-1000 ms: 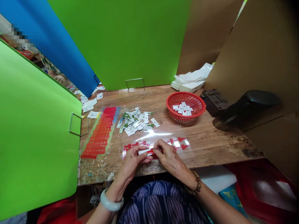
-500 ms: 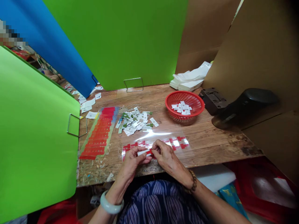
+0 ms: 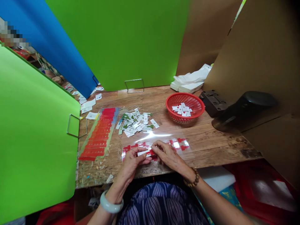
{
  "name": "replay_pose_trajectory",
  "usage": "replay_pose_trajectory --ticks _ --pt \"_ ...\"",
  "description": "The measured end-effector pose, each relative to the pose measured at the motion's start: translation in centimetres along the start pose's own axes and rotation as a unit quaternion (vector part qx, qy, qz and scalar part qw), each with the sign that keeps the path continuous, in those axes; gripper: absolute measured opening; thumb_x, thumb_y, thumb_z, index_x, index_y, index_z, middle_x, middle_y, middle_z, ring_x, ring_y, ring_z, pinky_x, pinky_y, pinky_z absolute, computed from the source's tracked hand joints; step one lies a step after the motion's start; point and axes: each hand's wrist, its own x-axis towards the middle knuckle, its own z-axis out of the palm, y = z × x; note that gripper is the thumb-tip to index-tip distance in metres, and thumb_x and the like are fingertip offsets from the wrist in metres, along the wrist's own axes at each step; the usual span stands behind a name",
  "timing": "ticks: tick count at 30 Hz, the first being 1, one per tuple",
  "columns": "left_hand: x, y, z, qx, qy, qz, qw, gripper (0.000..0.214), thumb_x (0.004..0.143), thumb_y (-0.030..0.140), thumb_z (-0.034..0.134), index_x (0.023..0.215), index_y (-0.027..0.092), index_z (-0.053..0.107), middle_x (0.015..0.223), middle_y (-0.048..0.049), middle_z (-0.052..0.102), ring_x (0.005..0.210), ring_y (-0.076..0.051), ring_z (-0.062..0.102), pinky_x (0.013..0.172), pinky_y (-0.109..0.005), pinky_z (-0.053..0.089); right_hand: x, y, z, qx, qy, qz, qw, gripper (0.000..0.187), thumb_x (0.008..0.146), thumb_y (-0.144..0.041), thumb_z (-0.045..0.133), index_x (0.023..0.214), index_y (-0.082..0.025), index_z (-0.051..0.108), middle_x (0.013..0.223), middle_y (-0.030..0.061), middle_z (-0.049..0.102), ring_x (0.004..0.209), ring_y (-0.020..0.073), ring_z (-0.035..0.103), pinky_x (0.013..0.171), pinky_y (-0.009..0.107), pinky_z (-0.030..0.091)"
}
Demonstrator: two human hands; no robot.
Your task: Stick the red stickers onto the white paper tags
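Near bench (image 3: 211, 142) edge: left hand (image 3: 132, 161) is gripping white tag (image 3: 142, 153) above clear sheet (image 3: 170, 137).
Red sticker (image 3: 150, 152): right hand (image 3: 167, 156) is pinching it.
Right of sheet: bench wood is extending to the edge.

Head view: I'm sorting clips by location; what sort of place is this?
Likely a small workshop: a heap of small tags, a red basket with white pieces, and a sheet of red shapes.
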Motion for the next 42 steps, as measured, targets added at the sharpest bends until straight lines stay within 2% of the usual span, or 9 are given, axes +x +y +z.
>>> replay_pose_trajectory --ticks 6,9,13,16,19,24,34,39,42 --pt "0.3 -0.2 0.4 -0.022 -0.015 0.012 1.000 0.040 0.063 0.024 0.074 0.095 0.009 0.056 0.070 -0.0100 0.070 0.063 -0.017 0.068 0.062 -0.022 0.053 0.7 1.5 0.7 0.141 -0.047 0.075 0.986 0.025 0.082 -0.039 0.049 0.071 -0.017 0.049 0.044 -0.0069 0.049 0.030 0.0047 0.038 0.030 0.014 0.025" --pt "1.1 -0.6 0.2 -0.048 -0.001 0.043 0.998 0.041 0.068 0.027 0.071 0.101 0.011 0.053 0.078 -0.0100 0.070 0.065 -0.015 0.067 0.063 -0.024 0.054 1.9 1.7 -1.3 0.278 0.040 0.060 0.958 0.024 0.076 -0.039 0.059 0.072 -0.016 0.052 0.050 -0.0054 0.055 0.033 0.0040 0.043 0.032 0.014 0.030" --pt "2.4 -1.7 -0.5 -0.059 0.035 0.038 0.997 0.036 0.068 0.022 0.070 0.097 0.011 0.054 0.084 -0.0098 0.068 0.065 -0.013 0.067 0.064 -0.023 0.054 4.0 0.5 -4.6 0.450 0.202 -0.038 0.869 0.028 0.071 -0.039 0.066 0.086 -0.019 0.055 0.071 -0.0019 0.063 0.052 0.0051 0.054 0.047 0.014 0.043" --pt "3.1 -2.4 -0.9 -0.059 0.035 0.035 0.997 0.033 0.068 0.020 0.070 0.096 0.011 0.054 0.088 -0.0101 0.067 0.068 -0.013 0.067 0.065 -0.024 0.054 5.9 0.2 -5.4 0.350 0.222 -0.043 0.909 0.034 0.070 -0.042 0.064 0.094 -0.020 0.052 0.077 -0.0002 0.063 0.056 0.0093 0.057 0.049 0.020 0.044" --pt "3.1 -2.7 -0.9 -0.061 0.037 0.037 0.997 0.032 0.068 0.019 0.070 0.095 0.011 0.054 0.087 -0.0098 0.067 0.067 -0.013 0.067 0.065 -0.023 0.053 7.5 1.1 -4.6 0.054 0.204 -0.037 0.977 0.024 0.071 -0.035 0.061 0.086 -0.018 0.053 0.069 -0.0004 0.058 0.057 0.0129 0.054 0.052 0.024 0.042" --pt "3.0 -2.6 -0.7 -0.065 0.049 0.031 0.996 0.030 0.069 0.018 0.070 0.093 0.010 0.054 0.087 -0.0110 0.067 0.067 -0.013 0.066 0.063 -0.022 0.053 8.9 2.8 -3.0 -0.331 0.186 -0.054 0.923 0.007 0.075 -0.022 0.055 0.075 -0.016 0.056 0.083 0.0082 0.058 0.078 0.0187 0.052 0.070 0.029 0.038" --pt "3.2 -2.5 -0.7 -0.070 0.055 0.028 0.996 0.025 0.071 0.016 0.068 0.092 0.010 0.055 0.086 -0.0106 0.067 0.066 -0.014 0.067 0.062 -0.022 0.054 10.9 3.4 -3.5 -0.316 0.165 -0.053 0.933 0.008 0.068 -0.011 0.054 0.068 -0.017 0.049 0.061 -0.0013 0.051 0.058 0.0128 0.046 0.053 0.022 0.029" --pt "3.0 -1.6 -0.6 -0.119 0.021 0.008 0.993 0.028 0.076 0.033 0.062 0.089 0.009 0.059 0.077 -0.0118 0.068 0.066 -0.016 0.067 0.064 -0.026 0.055 6.9 1.4 -3.2 -0.281 0.163 -0.146 0.934 0.012 0.075 -0.008 0.044 0.069 -0.018 0.045 0.072 0.0006 0.049 0.069 0.0137 0.046 0.064 0.023 0.035" --pt "2.7 -0.9 -0.5 -0.150 -0.018 0.001 0.988 0.034 0.077 0.039 0.060 0.090 0.008 0.059 0.075 -0.0133 0.068 0.066 -0.019 0.068 0.065 -0.029 0.056 3.8 0.6 -2.1 -0.234 0.080 -0.237 0.940 0.017 0.077 -0.003 0.040 0.073 -0.018 0.045 0.074 0.0011 0.047 0.070 0.0138 0.045 0.064 0.024 0.036"
